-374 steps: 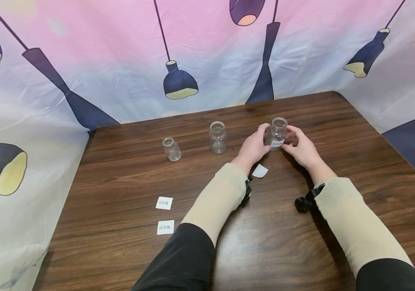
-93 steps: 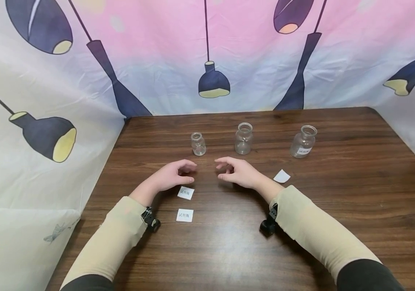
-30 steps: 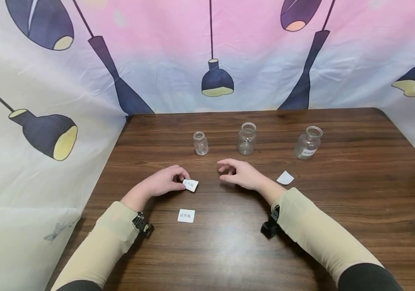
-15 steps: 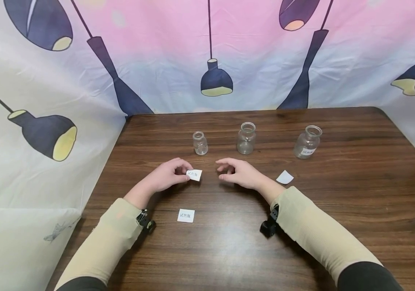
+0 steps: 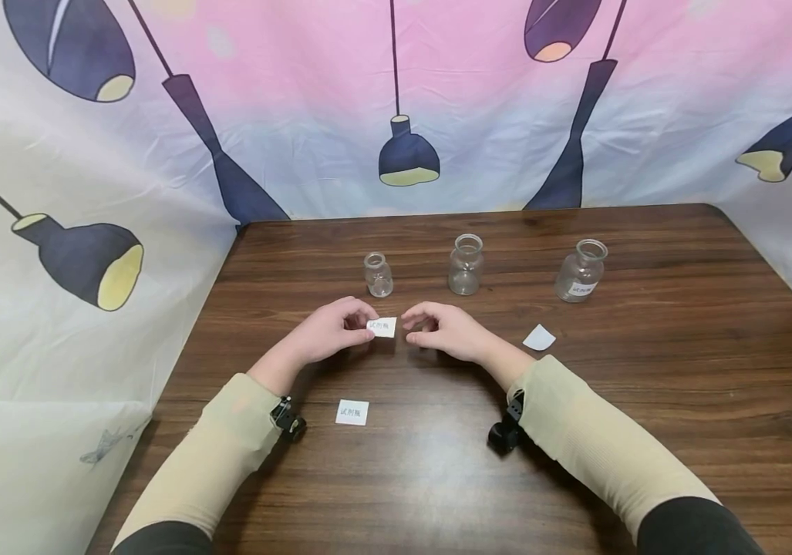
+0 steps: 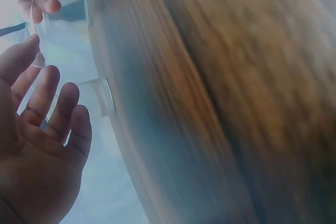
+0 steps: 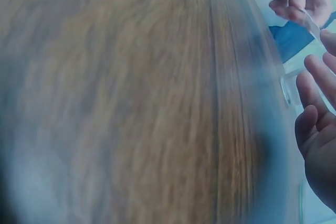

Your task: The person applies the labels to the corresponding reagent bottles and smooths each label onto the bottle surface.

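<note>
Between thumb and fingertips, my left hand [image 5: 335,330] pinches the edge of a small white label [image 5: 382,327] with printed characters, held above the table. My right hand [image 5: 453,331] faces it from the other side, fingers loosely bent, its fingertips right by the label's free edge. In the right wrist view the label [image 7: 312,24] shows as a thin strip running toward the right hand [image 7: 320,119]. Behind the hands stand a small glass jar [image 5: 379,277] and a taller glass jar [image 5: 466,270]. Farther right is a wide glass jar [image 5: 579,271] with a label on its front.
A second printed label [image 5: 352,412] lies flat on the brown wooden table [image 5: 423,493], nearer my body. A blank white paper piece [image 5: 539,338] with a curled edge lies beyond my right wrist. A patterned cloth [image 5: 326,100] hangs behind the table.
My left hand has lifted the upper label from the table and brought it right and away from my body. My right hand has moved slightly left toward it. Earlier, both hands were at the wide jar.
</note>
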Motion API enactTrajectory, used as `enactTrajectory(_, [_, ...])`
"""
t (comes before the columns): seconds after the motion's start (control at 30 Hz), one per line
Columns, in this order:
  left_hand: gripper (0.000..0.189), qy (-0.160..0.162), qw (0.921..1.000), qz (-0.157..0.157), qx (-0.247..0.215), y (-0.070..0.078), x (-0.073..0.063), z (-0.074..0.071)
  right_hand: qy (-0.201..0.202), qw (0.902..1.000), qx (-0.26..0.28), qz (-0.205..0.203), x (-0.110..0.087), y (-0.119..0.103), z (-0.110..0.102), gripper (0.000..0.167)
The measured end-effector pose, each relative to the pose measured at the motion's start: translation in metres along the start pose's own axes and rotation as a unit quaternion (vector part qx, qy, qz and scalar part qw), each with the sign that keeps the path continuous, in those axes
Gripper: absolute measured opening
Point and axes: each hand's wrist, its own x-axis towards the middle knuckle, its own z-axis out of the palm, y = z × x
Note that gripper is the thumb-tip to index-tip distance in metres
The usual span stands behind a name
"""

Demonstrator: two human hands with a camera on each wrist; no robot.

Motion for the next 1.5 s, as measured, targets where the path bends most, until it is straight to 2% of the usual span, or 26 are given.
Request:
enactTrajectory(0.27, [0.019, 0.015, 0.9999, 0.007, 0.001, 0.005, 0.005, 0.005, 0.018, 0.9997, 0.012, 0.015, 0.004, -0.003, 0.005, 0.028])
enactTrajectory(0.4, [0.020, 0.021, 0.9998, -0.001, -0.005, 0.008, 0.006, 0.008, 0.031, 0.9991, 0.020, 0.021, 0.004, -0.003, 0.006, 0.027])
enactTrajectory(0.57, [0.020, 0.036, 0.9993, -0.003, -0.008, 0.009, 0.007, 0.010, 0.044, 0.9980, 0.044, 0.006, 0.004, -0.005, 0.007, 0.027])
enactTrajectory(0.63, [0.020, 0.043, 0.9990, -0.003, -0.006, 0.010, 0.007, 0.011, 0.049, 0.9974, 0.052, 0.007, 0.001, -0.015, 0.005, 0.027])
enactTrajectory(0.8, [0.019, 0.057, 0.9983, -0.006, 0.000, 0.011, 0.009, 0.015, 0.066, 0.9955, 0.063, 0.026, 0.003, -0.018, 0.007, 0.030])
enactTrajectory(0.93, [0.019, 0.066, 0.9978, -0.009, 0.000, 0.010, 0.012, 0.018, 0.077, 0.9935, 0.080, 0.022, 0.006, -0.009, 0.011, 0.031])
enactTrajectory(1.27, [0.022, 0.080, 0.9966, -0.014, -0.012, 0.011, 0.016, 0.021, 0.106, 0.9903, 0.089, 0.016, 0.012, -0.010, 0.014, 0.024])
enactTrajectory(1.5, [0.021, 0.085, 0.9962, -0.009, -0.015, 0.013, 0.015, 0.022, 0.121, 0.9879, 0.090, 0.038, 0.011, -0.012, 0.017, 0.009])
